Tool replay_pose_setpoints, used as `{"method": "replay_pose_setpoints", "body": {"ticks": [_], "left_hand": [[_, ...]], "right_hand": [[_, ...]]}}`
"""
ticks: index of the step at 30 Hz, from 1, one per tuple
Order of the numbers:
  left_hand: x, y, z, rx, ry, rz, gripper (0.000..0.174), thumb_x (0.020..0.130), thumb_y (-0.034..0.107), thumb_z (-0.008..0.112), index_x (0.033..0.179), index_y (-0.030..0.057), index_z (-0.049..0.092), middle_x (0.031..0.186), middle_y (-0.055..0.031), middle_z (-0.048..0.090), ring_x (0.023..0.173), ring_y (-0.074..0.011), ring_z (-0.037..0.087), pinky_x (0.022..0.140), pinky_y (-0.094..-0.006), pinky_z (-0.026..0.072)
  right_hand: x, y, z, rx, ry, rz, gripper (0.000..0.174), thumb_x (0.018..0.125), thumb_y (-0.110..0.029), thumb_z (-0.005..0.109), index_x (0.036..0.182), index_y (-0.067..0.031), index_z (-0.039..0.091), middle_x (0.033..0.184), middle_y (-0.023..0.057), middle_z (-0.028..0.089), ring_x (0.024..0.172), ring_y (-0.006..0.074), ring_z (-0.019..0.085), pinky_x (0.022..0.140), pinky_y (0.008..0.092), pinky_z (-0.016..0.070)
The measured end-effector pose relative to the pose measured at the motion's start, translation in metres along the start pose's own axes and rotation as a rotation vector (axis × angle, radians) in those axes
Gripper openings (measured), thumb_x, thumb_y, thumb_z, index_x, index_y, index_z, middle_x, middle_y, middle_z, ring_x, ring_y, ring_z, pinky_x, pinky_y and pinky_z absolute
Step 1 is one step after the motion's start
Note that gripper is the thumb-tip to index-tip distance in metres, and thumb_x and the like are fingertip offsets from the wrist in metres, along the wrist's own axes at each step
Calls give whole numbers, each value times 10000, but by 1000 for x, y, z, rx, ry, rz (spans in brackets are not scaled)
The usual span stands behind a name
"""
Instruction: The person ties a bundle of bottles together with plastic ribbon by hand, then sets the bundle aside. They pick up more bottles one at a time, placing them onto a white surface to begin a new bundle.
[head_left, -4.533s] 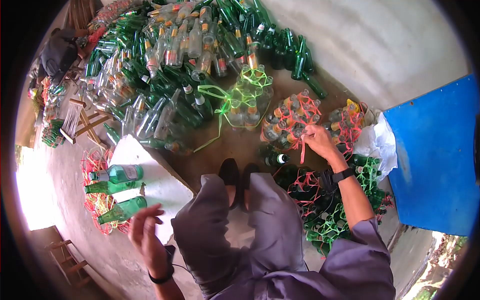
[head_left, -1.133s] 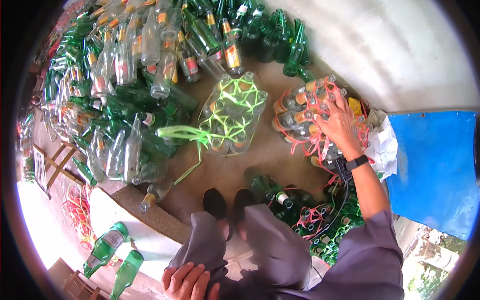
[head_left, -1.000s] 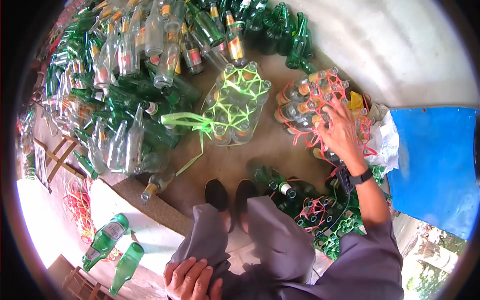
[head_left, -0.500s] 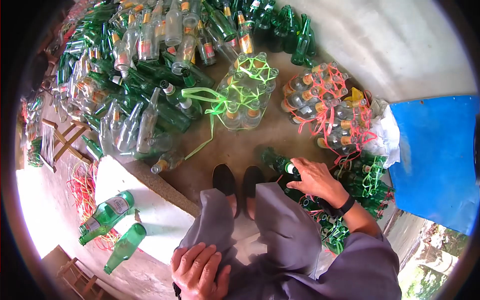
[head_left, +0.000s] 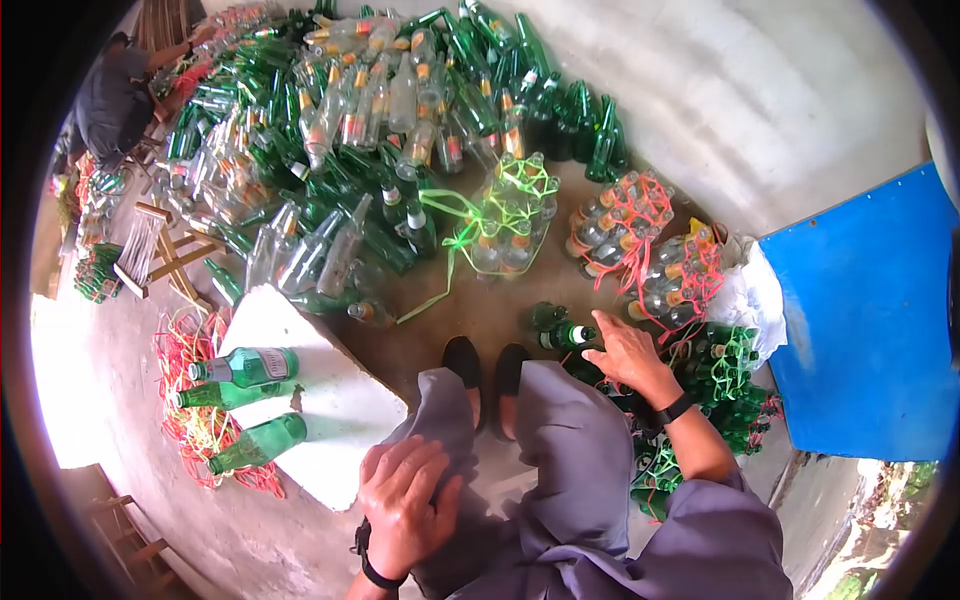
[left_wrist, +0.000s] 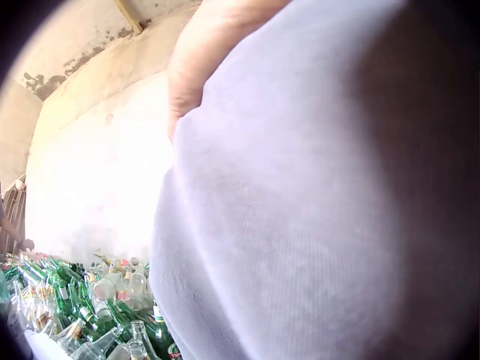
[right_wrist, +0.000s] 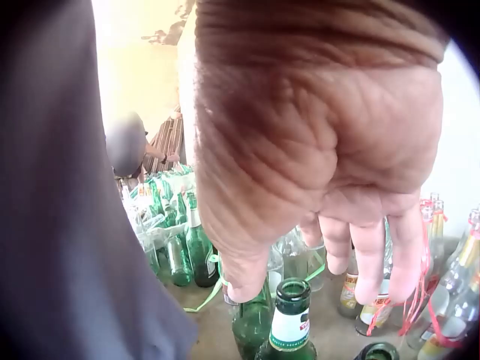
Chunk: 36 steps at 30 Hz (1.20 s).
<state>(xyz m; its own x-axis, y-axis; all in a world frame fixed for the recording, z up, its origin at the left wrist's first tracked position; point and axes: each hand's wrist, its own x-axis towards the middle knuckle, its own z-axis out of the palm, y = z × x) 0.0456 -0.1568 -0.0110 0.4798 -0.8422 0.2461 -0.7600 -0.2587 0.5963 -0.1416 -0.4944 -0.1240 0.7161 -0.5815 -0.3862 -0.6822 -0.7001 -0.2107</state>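
My right hand hovers with fingers extended beside a standing green beer bottle that has a white neck label. In the right wrist view, the bottle's open mouth and neck stand just below the thumb and fingers, and nothing is in the palm. My left hand rests palm down on the left thigh, its fingers lying over the trouser cloth. Past the right hand stand two bundles of clear bottles tied with red strapping, one bundle behind the other bundle.
A clear-bottle bundle in green strapping stands ahead. Loose bottles pile up behind it. Left, green bottles lie on a white slab beside tangled straps. A blue panel stands right. Another person is far left.
The right hand pushed the nearer red-strapped bundle rightward against the other, let go, and came back to the green bottles. The left hand moved from near the slab onto the thigh.
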Motion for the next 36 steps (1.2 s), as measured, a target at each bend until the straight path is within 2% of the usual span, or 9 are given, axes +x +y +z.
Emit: {"method": "replay_pose_setpoints", "body": {"ticks": [2, 6, 10, 14, 20, 26, 32, 35, 36], "left_hand": [[-4, 1, 0, 6, 24, 19, 226, 737, 106, 765, 941, 32, 705, 1049, -105, 734, 1055, -323, 677, 923, -472, 486], [-12, 5, 0, 23, 72, 30, 224, 724, 78, 759, 937, 33, 709, 1046, -110, 735, 1056, -324, 678, 925, -465, 492], [-15, 10, 1, 58, 99, 49, 221, 721, 66, 756, 933, 27, 708, 1039, -115, 737, 1055, -326, 679, 928, -466, 495], [-18, 12, 3, 54, 137, 60, 208, 724, 54, 750, 925, 18, 705, 1029, -117, 740, 1050, -327, 681, 936, -461, 496], [-21, 15, 4, 66, 166, 51, 191, 732, 42, 742, 917, 16, 707, 1026, -115, 745, 1045, -324, 685, 942, -455, 499], [-22, 12, 6, 72, 167, 25, 184, 733, 47, 751, 911, 25, 715, 1028, -106, 750, 1058, -315, 688, 951, -450, 499], [-18, 12, 8, 61, 154, 9, 199, 720, 48, 759, 915, 33, 719, 1039, -103, 752, 1060, -307, 691, 946, -446, 503], [-19, 7, 10, 78, 156, 13, 210, 714, 65, 774, 917, 45, 721, 1034, -90, 752, 1050, -295, 693, 925, -443, 505], [-19, 5, 11, 88, 158, 27, 218, 711, 83, 788, 917, 56, 722, 1028, -79, 751, 1041, -285, 694, 906, -442, 506]], "right_hand": [[-6, -2, 1, 18, 20, -6, 716, 887, -387, 725, 1430, 20, 498, 1385, 213, 606, 1258, 380, 592, 1021, 470, 495], [-24, 4, 12, 29, 19, -62, 689, 886, -410, 712, 1396, 14, 526, 1382, 209, 613, 1257, 374, 597, 1034, 462, 493], [-43, -2, 0, 65, -53, -19, 712, 889, -429, 689, 1419, 15, 520, 1424, 231, 579, 1309, 374, 563, 1089, 457, 460], [-52, -3, -3, 57, -55, -34, 704, 888, -422, 684, 1417, 12, 519, 1425, 235, 577, 1320, 374, 555, 1088, 460, 460], [-45, -4, 9, 80, 1, -9, 685, 886, -404, 682, 1401, 16, 519, 1417, 236, 581, 1306, 376, 563, 1070, 476, 464], [-33, -10, 19, 49, 46, -11, 669, 876, -367, 710, 1400, -2, 508, 1402, 214, 580, 1263, 398, 578, 1026, 546, 460], [1, -18, 25, -66, 207, -105, 631, 878, -303, 746, 1384, -30, 486, 1318, 177, 619, 1236, 361, 580, 1004, 551, 422], [24, -24, 26, -148, 189, -111, 634, 886, -308, 743, 1388, -29, 476, 1284, 176, 640, 1205, 359, 602, 1000, 558, 418], [32, -25, 28, -157, 196, -125, 596, 900, -317, 729, 1369, -27, 503, 1197, 184, 680, 1166, 361, 624, 1001, 562, 415]]}}
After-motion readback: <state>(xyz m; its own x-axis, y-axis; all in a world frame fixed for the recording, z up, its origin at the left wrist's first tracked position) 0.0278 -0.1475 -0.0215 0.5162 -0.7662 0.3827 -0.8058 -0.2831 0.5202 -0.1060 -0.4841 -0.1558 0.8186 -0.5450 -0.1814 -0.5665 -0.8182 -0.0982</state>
